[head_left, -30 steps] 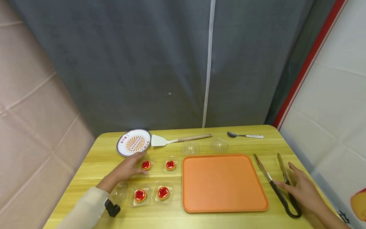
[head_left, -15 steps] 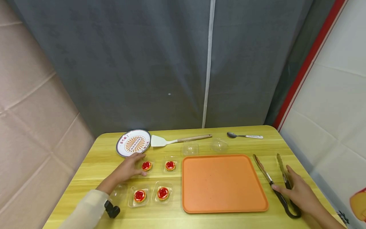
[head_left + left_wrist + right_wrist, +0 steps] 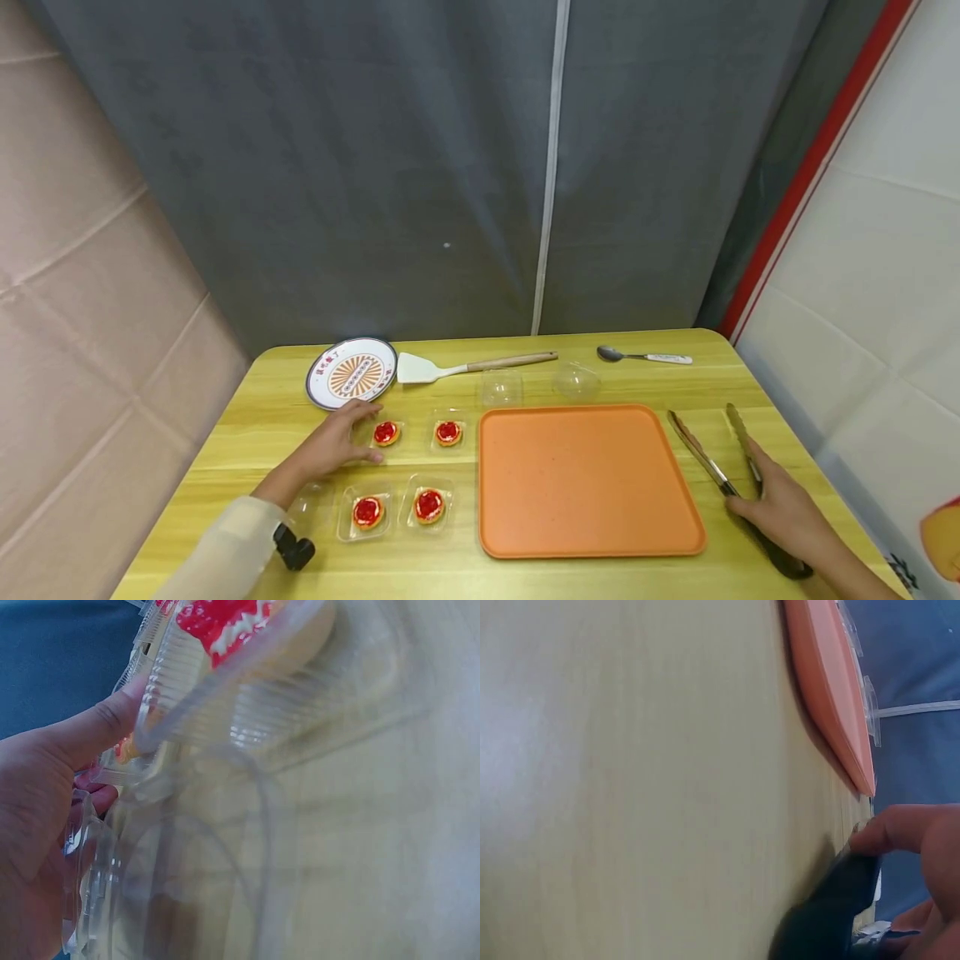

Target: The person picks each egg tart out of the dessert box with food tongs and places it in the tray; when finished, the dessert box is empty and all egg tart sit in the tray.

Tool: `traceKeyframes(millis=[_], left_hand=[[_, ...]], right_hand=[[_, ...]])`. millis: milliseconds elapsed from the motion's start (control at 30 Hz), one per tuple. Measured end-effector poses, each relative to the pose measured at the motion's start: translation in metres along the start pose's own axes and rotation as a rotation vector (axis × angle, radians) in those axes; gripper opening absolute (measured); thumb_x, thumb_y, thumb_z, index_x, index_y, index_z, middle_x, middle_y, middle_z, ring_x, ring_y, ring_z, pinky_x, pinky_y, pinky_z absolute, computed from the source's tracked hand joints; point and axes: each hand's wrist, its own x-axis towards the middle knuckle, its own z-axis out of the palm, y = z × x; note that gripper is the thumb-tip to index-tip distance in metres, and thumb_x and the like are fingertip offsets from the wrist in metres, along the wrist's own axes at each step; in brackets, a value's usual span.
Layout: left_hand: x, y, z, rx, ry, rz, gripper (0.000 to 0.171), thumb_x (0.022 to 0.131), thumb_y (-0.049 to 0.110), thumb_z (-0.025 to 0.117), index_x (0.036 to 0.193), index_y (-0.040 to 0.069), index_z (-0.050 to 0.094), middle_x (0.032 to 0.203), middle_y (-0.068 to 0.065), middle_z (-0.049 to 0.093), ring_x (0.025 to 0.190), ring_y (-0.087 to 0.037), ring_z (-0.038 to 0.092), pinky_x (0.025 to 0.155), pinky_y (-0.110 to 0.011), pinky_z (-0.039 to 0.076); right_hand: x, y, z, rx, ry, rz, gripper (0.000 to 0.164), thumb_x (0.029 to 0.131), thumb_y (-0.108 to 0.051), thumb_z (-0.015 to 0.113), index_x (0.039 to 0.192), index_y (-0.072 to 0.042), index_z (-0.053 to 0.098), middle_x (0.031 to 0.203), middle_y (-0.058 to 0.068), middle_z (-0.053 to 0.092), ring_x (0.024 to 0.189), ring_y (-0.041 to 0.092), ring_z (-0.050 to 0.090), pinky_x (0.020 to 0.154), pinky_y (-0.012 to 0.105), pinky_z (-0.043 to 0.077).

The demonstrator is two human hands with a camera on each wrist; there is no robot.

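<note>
A small red-topped tart (image 3: pixel 386 433) sits in a clear plastic box (image 3: pixel 124 776) at the back left of the tarts. My left hand (image 3: pixel 333 440) spans this box from the left, thumb at its near side and fingers at its far side. Three similar tarts in boxes lie close by: one tart (image 3: pixel 448 433) to the right, two more tarts (image 3: pixel 429 506), (image 3: pixel 368 512) nearer me. On the right, my right hand (image 3: pixel 783 504) grips black-handled metal tongs (image 3: pixel 701 454), their arms spread apart and tips pointing away. The right wrist view shows the thumb on the dark handle.
An orange tray (image 3: pixel 592 483) lies between the tarts and the tongs. Behind are a patterned plate (image 3: pixel 352 373), a white spatula (image 3: pixel 420 369), two clear lids (image 3: pixel 501 388), (image 3: pixel 577 381) and a spoon (image 3: pixel 645 356). Another clear lid (image 3: pixel 311 504) lies beside the left wrist.
My right hand has closed its fingers round the tongs; their handle end has shifted to the right and toward me, and the arms stand slightly closer together. The left hand stays at the box.
</note>
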Motion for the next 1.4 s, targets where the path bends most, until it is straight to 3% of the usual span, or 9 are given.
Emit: traceKeyframes(millis=[167,300,567,700,833,1000,1167,1267,1400], left_hand=[[-0.002,-0.001,0.002,-0.044,0.037,0.006,0.088,0.07,0.04,0.095,0.141,0.003,0.059,0.122,-0.007,0.063,0.112,-0.025,0.06,0.103,-0.054,0.05],[-0.003,-0.001,0.004,-0.084,0.048,-0.011,0.087,0.071,0.037,0.095,0.142,0.004,0.059,0.123,-0.007,0.062,0.113,-0.026,0.06,0.105,-0.055,0.048],[-0.003,-0.002,0.008,-0.151,0.034,-0.071,0.09,0.071,0.039,0.094,0.146,0.007,0.057,0.127,-0.003,0.061,0.12,-0.027,0.059,0.111,-0.056,0.044],[-0.004,-0.004,0.009,-0.157,0.032,-0.078,0.09,0.072,0.041,0.093,0.147,0.008,0.056,0.128,-0.003,0.06,0.121,-0.027,0.058,0.112,-0.057,0.043],[-0.004,-0.004,0.009,-0.16,0.033,-0.082,0.09,0.073,0.041,0.093,0.148,0.008,0.055,0.128,-0.003,0.06,0.121,-0.027,0.059,0.112,-0.057,0.043],[-0.005,-0.002,0.009,-0.16,0.033,-0.081,0.089,0.073,0.039,0.093,0.148,0.008,0.055,0.128,-0.004,0.061,0.121,-0.027,0.059,0.111,-0.056,0.044],[-0.005,0.0,0.008,-0.158,0.039,-0.071,0.089,0.072,0.036,0.094,0.147,0.007,0.056,0.131,-0.005,0.061,0.121,-0.028,0.059,0.11,-0.056,0.044],[-0.005,0.0,0.008,-0.151,0.041,-0.063,0.088,0.071,0.035,0.095,0.146,0.006,0.057,0.129,-0.006,0.061,0.12,-0.028,0.06,0.11,-0.057,0.045],[-0.004,-0.001,0.007,-0.147,0.038,-0.07,0.087,0.071,0.035,0.095,0.144,0.007,0.058,0.127,-0.005,0.062,0.119,-0.028,0.06,0.11,-0.056,0.045]], right_hand=[[0.002,0.002,0.006,-0.057,0.091,-0.04,0.116,0.087,-0.043,0.082,0.153,0.021,0.013,0.139,0.055,0.036,0.12,0.071,0.043,0.087,0.074,0.048],[0.004,0.005,0.007,-0.112,0.156,-0.072,0.109,0.083,-0.036,0.086,0.148,0.026,0.024,0.13,0.054,0.045,0.113,0.07,0.049,0.084,0.073,0.05],[0.007,0.005,-0.006,-0.051,0.073,-0.079,0.101,0.083,-0.028,0.085,0.145,0.028,0.028,0.127,0.053,0.046,0.112,0.065,0.051,0.082,0.069,0.051],[0.008,-0.003,-0.014,-0.007,0.04,-0.09,0.096,0.085,-0.025,0.082,0.147,0.023,0.028,0.118,0.04,0.056,0.096,0.043,0.062,0.071,0.049,0.055],[0.009,-0.017,-0.019,0.019,0.008,-0.115,0.092,0.089,-0.023,0.079,0.155,0.012,0.025,0.108,0.024,0.062,0.078,0.016,0.056,0.059,0.03,0.045],[0.013,-0.042,-0.018,0.022,0.011,-0.247,0.087,0.092,-0.028,0.079,0.159,0.001,0.031,0.12,0.022,0.061,0.069,0.005,0.049,0.057,0.025,0.04],[0.023,-0.075,-0.01,0.018,0.015,-0.322,0.083,0.093,-0.037,0.077,0.159,-0.005,0.037,0.119,0.018,0.062,0.059,0.006,0.044,0.054,0.025,0.04],[0.032,-0.097,-0.004,-0.016,0.01,-0.338,0.084,0.093,-0.043,0.076,0.158,-0.005,0.039,0.129,0.019,0.062,0.072,0.012,0.057,0.061,0.029,0.048],[0.046,-0.128,0.008,-0.023,-0.022,-0.397,0.084,0.092,-0.05,0.075,0.157,-0.008,0.042,0.124,0.014,0.065,0.079,0.015,0.061,0.065,0.03,0.049]])
